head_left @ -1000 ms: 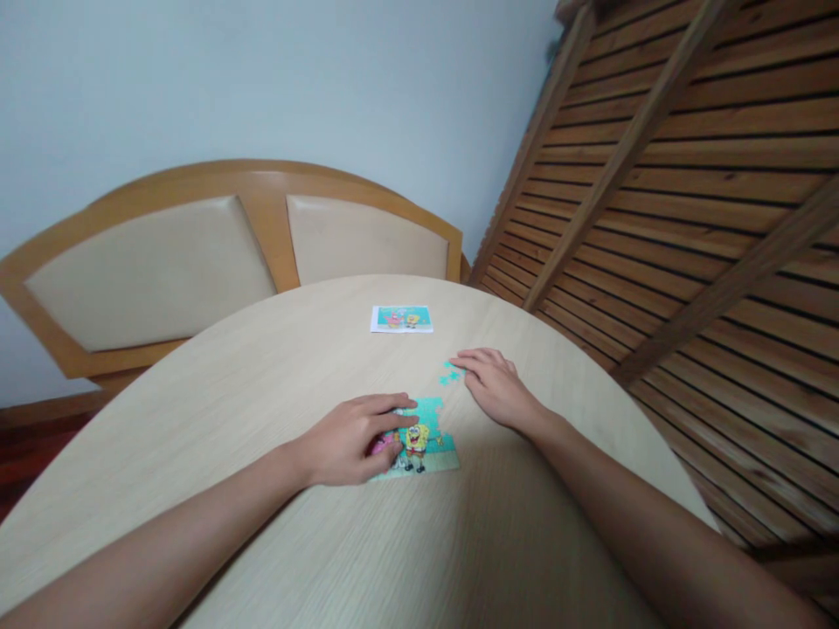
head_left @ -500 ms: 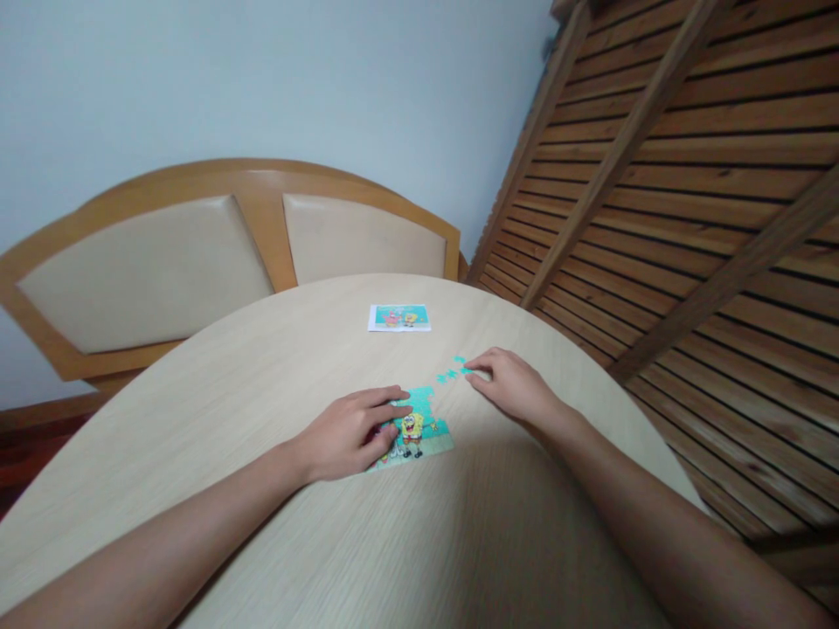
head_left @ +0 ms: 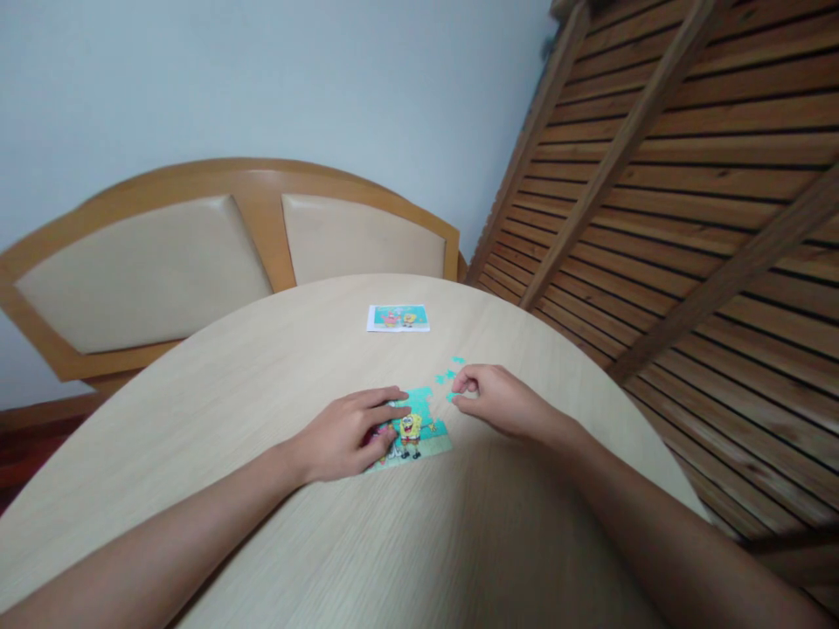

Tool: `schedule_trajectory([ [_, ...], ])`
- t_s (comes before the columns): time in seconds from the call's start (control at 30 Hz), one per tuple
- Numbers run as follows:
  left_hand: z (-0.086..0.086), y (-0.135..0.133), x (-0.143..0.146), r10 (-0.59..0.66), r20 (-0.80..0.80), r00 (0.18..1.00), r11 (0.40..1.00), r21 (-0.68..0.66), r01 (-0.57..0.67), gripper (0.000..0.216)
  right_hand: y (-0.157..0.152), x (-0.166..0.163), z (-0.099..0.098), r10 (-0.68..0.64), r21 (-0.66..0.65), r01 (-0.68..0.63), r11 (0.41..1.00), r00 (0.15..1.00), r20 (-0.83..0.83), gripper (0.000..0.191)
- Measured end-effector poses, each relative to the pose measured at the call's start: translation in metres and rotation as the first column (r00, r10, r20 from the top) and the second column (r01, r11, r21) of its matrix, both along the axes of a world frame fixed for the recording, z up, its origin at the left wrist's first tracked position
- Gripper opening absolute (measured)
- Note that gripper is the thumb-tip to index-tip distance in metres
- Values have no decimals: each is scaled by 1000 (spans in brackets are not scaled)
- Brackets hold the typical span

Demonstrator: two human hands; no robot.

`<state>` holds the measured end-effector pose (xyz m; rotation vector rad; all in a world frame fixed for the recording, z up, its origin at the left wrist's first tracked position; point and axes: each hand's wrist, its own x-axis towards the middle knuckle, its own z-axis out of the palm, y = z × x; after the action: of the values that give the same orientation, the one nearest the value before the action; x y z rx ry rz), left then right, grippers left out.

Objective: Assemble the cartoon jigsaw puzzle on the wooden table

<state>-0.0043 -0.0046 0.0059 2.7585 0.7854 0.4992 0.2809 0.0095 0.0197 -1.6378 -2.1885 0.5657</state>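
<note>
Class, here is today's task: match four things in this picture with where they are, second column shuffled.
1 left hand
2 right hand
3 picture card
4 loose teal pieces

A far across the table, alone
B flat on the puzzle
C pinching a teal piece beside the puzzle
D on the table, just beyond the right hand

Pairs: 1-B, 2-C, 3-A, 4-D

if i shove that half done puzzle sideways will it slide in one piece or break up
It would probably split: the partly assembled puzzle is thin interlocked pieces with a ragged, unfinished top edge. It looks light and would likely slide easily on the smooth table. The left hand resting flat on it likely pins it.
</note>
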Motion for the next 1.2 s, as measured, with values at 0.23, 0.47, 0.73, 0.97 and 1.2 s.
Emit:
schedule_trajectory([
  [0.23,-1,0,0,7,-5,1000,1000,2,-7,39,-2,-11,-9,90,-62,-111,992,956,-280,22],
  [0.47,-1,0,0,9,6,1000,1000,2,-9,39,-1,-23,-12,13,-64,-38,997,932,-362,18],
  [0.73,0,0,0,10,1,1000,1000,4,-10,39,-1,-29,-20,-65,-113,25,993,929,-363,13],
  [0.97,-1,0,0,10,11,1000,1000,6,-10,39,2,-27,-25,-69,-73,50,996,952,-298,14],
  [1.2,-1,0,0,11,10,1000,1000,0,-11,39,-3,-24,-17,-5,31,11,999,979,-204,16],
])
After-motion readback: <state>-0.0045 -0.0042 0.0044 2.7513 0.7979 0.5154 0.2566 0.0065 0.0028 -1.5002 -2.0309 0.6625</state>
